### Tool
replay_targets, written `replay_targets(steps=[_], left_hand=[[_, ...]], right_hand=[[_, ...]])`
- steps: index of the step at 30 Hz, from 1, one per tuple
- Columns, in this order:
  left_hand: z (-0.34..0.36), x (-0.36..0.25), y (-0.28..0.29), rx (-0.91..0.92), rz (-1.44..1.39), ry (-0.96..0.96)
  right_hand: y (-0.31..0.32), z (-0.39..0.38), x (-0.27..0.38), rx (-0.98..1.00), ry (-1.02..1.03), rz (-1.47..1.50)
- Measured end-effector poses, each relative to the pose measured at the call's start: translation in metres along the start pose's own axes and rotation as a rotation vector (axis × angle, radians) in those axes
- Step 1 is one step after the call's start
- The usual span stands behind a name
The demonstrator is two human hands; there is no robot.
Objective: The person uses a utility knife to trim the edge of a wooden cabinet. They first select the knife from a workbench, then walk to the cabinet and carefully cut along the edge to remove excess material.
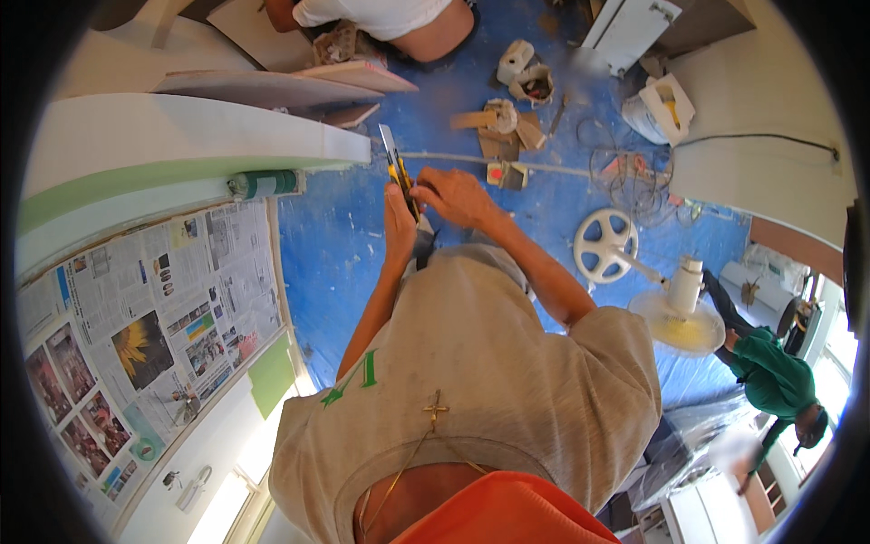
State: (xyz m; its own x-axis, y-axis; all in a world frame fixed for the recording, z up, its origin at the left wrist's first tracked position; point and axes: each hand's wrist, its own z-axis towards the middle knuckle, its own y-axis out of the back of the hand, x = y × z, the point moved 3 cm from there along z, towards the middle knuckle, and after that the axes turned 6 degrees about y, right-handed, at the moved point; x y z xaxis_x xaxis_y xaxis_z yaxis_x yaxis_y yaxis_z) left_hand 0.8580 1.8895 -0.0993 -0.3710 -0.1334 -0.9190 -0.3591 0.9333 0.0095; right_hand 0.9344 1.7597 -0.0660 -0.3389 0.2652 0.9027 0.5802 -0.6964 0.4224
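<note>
In the middle of the head view, in front of my body, a yellow-and-black utility knife (396, 167) points up and away from me, a long stretch of silver blade showing. My left hand (398, 218) is closed on its handle from the left, thumb along it. My right hand (450, 193) is curled at the handle's right side, thumb and fingers pinched onto it. Beyond the blade lie cardboard pieces (497, 145) and a small box with red inside (507, 175) on the blue-covered floor (322, 254).
A low white wall (199, 136), leaning boards (272, 86) and a newspaper-covered surface (181, 326) stand left. A crouching person (408, 23) is beyond. Right are a white stand fan (680, 308), looped cables (634, 181), a foam box (662, 109) and a person in green (775, 372).
</note>
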Motion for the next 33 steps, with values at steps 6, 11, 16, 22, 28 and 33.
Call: replay_targets(steps=[6, 11, 16, 22, 28, 33], left_hand=[[0.01, 0.022, 0.02, 0.133, -0.045, 0.067], [0.048, 0.047, 0.046, 0.205, 0.045, 0.128], [0.067, 0.066, 0.065, 0.25, 0.124, 0.123], [0.067, 0.096, 0.042, 0.274, 0.195, 0.123], [0.074, 0.155, -0.031, 0.233, 0.15, 0.342], [0.08, 0.21, -0.121, -0.011, 0.277, 0.477]], right_hand=[[-0.02, -0.035, -0.04, -0.12, -0.191, -0.122], [-0.051, -0.078, -0.086, -0.172, -0.419, -0.239], [-0.077, -0.122, -0.138, -0.174, -0.603, -0.192], [-0.054, -0.135, -0.246, -0.237, -0.615, -0.144], [0.023, -0.126, -0.44, -0.28, -0.661, -0.182], [0.116, -0.057, -0.651, -0.149, -0.695, -0.255]])
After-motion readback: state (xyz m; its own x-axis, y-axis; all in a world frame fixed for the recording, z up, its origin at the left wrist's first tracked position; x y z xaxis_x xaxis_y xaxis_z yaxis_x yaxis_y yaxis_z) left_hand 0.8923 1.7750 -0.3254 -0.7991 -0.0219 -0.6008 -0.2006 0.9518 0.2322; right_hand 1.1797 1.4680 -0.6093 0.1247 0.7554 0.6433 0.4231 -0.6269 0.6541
